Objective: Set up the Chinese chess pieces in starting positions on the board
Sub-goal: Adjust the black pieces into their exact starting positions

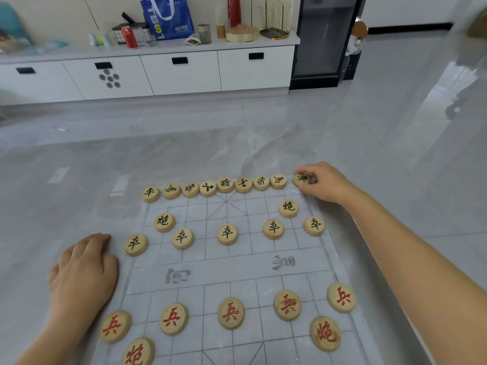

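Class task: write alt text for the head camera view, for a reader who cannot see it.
A person's right hand pinches a dark-lettered piece at the far right corner of a Chinese chess board on a grey floor. The left hand rests beside the board's left edge.

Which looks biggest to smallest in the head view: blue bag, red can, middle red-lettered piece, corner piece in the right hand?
1. blue bag
2. middle red-lettered piece
3. red can
4. corner piece in the right hand
The two pieces may truly match: nearness enlarges the red-lettered one.
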`<state>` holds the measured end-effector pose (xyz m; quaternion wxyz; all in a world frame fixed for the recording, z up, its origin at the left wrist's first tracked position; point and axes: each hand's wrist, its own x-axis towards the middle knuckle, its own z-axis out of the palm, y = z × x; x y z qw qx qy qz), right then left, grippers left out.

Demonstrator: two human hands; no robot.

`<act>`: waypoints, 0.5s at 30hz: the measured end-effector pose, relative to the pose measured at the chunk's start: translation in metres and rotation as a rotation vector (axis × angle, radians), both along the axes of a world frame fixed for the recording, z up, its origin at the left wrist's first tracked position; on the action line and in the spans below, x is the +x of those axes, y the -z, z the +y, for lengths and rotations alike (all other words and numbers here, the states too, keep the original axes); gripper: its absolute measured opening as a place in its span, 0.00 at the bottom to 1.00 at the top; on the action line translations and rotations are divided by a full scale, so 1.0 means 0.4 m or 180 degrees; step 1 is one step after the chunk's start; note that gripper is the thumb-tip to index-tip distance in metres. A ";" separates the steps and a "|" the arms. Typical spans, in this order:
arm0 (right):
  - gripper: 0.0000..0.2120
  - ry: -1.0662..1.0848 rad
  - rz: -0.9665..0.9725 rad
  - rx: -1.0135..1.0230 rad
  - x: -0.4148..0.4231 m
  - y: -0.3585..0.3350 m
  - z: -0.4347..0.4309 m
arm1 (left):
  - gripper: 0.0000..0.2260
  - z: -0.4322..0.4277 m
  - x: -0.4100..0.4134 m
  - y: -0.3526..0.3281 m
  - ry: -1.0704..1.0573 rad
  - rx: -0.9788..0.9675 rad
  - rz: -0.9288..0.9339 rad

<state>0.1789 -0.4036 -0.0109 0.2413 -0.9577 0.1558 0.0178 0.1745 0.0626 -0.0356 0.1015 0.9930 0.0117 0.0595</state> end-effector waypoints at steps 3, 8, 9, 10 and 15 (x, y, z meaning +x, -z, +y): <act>0.25 0.0144 -0.0033 0.0004 -0.003 -0.002 0.001 | 0.23 0.001 0.002 0.001 0.0007 0.0021 0.0004; 0.17 0.0205 -0.0094 -0.0445 -0.008 0.000 0.015 | 0.23 -0.001 -0.001 0.000 0.0015 0.0002 -0.0046; 0.17 0.0118 -0.0050 -0.0501 -0.008 0.000 0.014 | 0.23 -0.001 -0.001 0.000 0.0016 0.0007 -0.0055; 0.17 0.0034 -0.0018 -0.0557 -0.007 -0.002 0.014 | 0.22 -0.001 -0.001 0.000 0.0011 0.0004 -0.0067; 0.24 -0.0040 0.0123 -0.0626 -0.004 -0.012 0.017 | 0.23 -0.001 -0.002 0.001 0.0004 0.0017 -0.0084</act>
